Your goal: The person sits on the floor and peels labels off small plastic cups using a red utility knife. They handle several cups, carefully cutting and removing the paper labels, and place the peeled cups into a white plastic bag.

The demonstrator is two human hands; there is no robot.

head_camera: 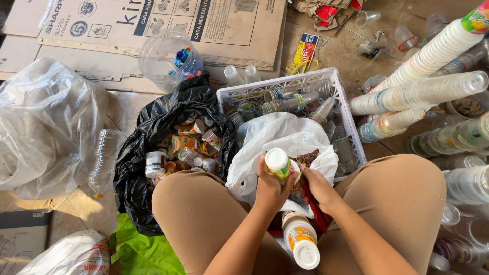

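Left hand [270, 191] grip holds one small bottle [279, 164]; right hand [318, 186] grip unclear, possibly on white bag [285, 137].

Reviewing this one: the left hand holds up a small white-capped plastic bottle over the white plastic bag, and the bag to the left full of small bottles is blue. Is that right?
Not quite. The head view shows the bag of small bottles is black, not blue. The rest stands: the left hand holds up a small white-capped plastic bottle over the white plastic bag.
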